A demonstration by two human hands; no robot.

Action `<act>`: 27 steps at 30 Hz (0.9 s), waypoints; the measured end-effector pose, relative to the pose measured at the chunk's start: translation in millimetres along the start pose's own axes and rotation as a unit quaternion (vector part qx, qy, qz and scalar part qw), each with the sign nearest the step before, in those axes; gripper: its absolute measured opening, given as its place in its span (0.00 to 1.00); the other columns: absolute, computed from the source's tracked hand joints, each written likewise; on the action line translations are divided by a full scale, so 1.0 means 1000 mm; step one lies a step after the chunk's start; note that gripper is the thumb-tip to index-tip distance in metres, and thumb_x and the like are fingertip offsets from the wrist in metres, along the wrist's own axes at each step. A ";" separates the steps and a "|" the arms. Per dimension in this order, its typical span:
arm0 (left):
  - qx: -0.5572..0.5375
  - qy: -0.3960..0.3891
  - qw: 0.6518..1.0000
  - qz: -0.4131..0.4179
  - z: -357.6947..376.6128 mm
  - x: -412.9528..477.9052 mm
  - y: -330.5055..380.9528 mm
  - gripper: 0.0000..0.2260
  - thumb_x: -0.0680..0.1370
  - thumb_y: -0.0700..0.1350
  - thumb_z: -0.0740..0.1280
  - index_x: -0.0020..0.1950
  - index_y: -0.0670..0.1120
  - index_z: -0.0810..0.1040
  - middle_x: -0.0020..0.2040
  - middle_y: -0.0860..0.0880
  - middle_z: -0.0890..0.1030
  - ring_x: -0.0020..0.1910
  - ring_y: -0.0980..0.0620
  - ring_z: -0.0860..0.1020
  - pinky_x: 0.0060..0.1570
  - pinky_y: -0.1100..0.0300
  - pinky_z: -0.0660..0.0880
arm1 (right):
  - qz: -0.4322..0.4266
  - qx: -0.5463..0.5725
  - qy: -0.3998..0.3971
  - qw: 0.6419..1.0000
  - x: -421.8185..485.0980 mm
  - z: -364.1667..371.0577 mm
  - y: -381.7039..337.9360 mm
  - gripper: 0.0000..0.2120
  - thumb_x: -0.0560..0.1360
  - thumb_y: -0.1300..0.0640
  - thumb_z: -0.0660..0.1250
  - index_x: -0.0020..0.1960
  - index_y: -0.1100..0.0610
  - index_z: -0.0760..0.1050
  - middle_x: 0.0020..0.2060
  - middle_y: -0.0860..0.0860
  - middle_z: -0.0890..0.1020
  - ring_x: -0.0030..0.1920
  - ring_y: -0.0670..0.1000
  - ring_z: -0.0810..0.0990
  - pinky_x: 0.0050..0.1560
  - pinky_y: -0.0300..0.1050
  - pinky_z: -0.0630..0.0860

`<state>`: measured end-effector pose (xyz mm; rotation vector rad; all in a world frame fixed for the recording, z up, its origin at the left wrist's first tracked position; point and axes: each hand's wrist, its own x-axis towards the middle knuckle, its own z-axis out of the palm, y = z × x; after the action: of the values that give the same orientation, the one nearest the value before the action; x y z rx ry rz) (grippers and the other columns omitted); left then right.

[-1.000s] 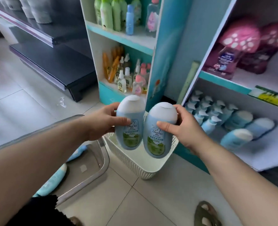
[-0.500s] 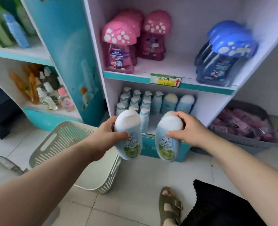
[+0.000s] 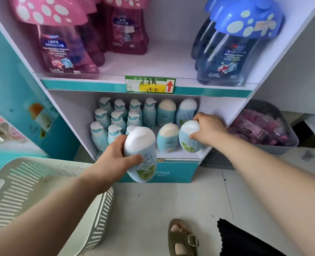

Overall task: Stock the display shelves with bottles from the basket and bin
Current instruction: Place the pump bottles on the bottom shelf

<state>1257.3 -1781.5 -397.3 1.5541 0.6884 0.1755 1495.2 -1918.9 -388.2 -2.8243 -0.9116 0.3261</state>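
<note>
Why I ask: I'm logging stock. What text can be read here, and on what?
"270ml": low on the front pink bottle and the blue bottle.
"29.9", handwritten: price tag, beside a red up arrow.
"nhwa": shelf base, start hidden by the bottle in the left hand.
Other label print: too blurred to read.

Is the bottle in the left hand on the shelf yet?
Not yet. The left hand grips the bottle in the air in front of the lower shelf, cap up, its bottom hanging below the shelf board.
</note>
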 end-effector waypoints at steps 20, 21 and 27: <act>0.042 -0.019 0.999 -0.006 0.008 0.053 -0.040 0.25 0.61 0.47 0.73 0.57 0.52 0.73 0.52 0.50 0.82 0.52 0.51 0.80 0.57 0.48 0.76 | 0.007 -0.169 -0.004 0.986 0.116 0.036 -0.005 0.22 0.76 0.61 0.62 0.69 0.58 0.66 0.67 0.60 0.70 0.65 0.62 0.71 0.58 0.50 0.71; 0.042 -0.019 0.999 -0.006 0.008 0.054 -0.040 0.25 0.62 0.46 0.73 0.57 0.51 0.73 0.52 0.50 0.82 0.52 0.51 0.80 0.57 0.48 0.76 | 0.008 -0.171 0.001 0.985 0.118 0.037 -0.005 0.21 0.76 0.61 0.61 0.69 0.59 0.66 0.67 0.60 0.70 0.65 0.62 0.71 0.59 0.50 0.71; 0.040 -0.026 0.999 -0.005 0.013 0.058 -0.037 0.27 0.62 0.46 0.73 0.60 0.50 0.73 0.53 0.49 0.82 0.53 0.50 0.80 0.58 0.47 0.76 | 0.017 -0.189 0.002 0.982 0.125 0.034 -0.002 0.23 0.76 0.65 0.58 0.71 0.59 0.66 0.67 0.61 0.71 0.66 0.62 0.70 0.63 0.54 0.71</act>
<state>1298.3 -1764.1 -451.1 1.6259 0.6690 0.1019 1585.0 -1840.7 -440.2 -3.1836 -1.0213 0.1645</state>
